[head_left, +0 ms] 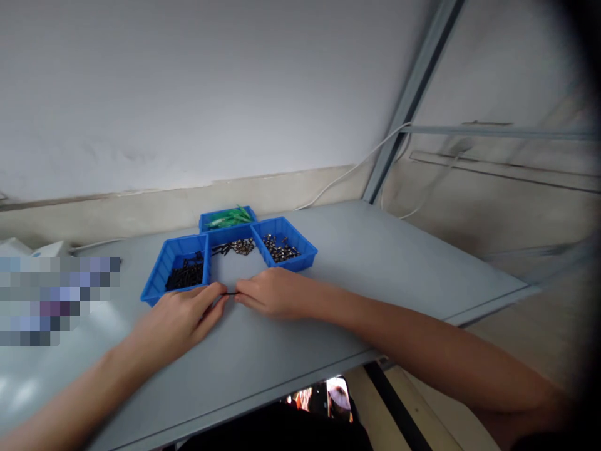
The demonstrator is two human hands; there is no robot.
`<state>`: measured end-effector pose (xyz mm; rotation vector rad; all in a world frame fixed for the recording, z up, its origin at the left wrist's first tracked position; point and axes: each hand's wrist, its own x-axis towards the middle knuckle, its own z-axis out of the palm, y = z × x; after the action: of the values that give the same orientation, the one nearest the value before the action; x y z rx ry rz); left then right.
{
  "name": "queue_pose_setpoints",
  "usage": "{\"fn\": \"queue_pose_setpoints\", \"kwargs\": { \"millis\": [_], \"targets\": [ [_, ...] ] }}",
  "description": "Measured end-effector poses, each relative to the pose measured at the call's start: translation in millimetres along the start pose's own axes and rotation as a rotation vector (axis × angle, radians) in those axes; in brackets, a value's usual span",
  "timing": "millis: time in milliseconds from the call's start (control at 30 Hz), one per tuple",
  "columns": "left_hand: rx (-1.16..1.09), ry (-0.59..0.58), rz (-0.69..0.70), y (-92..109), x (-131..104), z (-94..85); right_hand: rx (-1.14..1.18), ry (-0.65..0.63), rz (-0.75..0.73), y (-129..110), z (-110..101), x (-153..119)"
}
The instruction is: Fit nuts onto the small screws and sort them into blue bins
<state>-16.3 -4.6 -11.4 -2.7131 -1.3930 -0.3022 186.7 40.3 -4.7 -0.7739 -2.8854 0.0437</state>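
Between my two hands runs a thin black rod-like piece, pinched at both ends over the grey table. My left hand grips its left end with the fingertips closed. From the other side, my right hand pinches the right end. Just beyond my left hand, a blue bin holds many small black parts. A second blue bin, behind my right hand, contains small brassy metal pieces. Loose black and metal pieces lie on the table between these bins.
Farther back, a third blue bin holds green pieces. The grey table meets a wall, with a metal post and a white cable at the back right. A lit phone screen shows below the front edge.
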Motion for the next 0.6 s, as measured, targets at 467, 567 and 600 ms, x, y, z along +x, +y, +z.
{"fn": "queue_pose_setpoints", "kwargs": {
  "millis": [467,567,600],
  "targets": [
    [-0.021,0.079,0.181,4.4,0.9,-6.4,0.092,0.014,-0.063,0.8,4.4,1.4],
    [0.01,0.066,0.165,3.9,0.4,-6.9,0.095,0.024,-0.055,1.0,4.2,1.3],
    [0.022,0.058,0.155,3.7,0.2,-6.9,0.091,0.029,-0.051,1.2,4.3,1.2]
  ]
}}
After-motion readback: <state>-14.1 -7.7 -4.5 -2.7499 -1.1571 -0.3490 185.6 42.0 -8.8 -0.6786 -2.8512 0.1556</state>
